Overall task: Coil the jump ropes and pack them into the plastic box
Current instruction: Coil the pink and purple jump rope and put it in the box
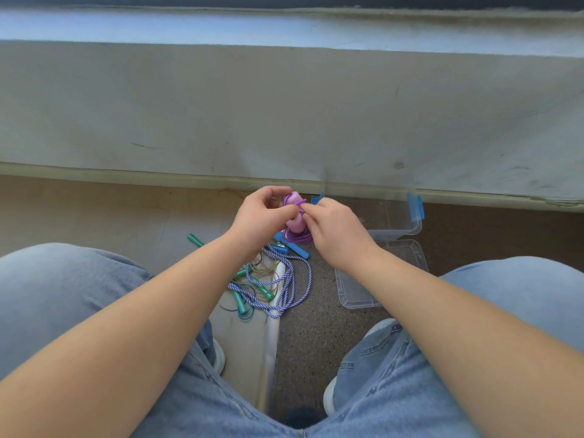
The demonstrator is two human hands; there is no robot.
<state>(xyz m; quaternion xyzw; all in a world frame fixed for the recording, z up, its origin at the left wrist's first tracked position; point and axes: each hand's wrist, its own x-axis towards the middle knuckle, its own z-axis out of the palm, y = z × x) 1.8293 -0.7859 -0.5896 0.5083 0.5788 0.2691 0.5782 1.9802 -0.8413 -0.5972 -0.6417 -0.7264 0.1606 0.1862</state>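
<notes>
Both hands meet above the floor around a purple jump rope with pink handles (295,213). My left hand (264,214) grips the handles from the left. My right hand (331,229) pinches the purple cord wound around them, and coils of it hang below (298,238). On the floor underneath lie a blue-and-white twisted rope with blue handles (284,279) and a thin rope with green handles (243,292), both loose and tangled. The clear plastic box (401,226) with blue latches stands open to the right, and what it holds cannot be made out.
The box's clear lid (357,295) lies flat on the floor in front of the box. A grey wall with a baseboard (189,180) runs close behind the ropes. My knees in blue jeans frame the floor on both sides.
</notes>
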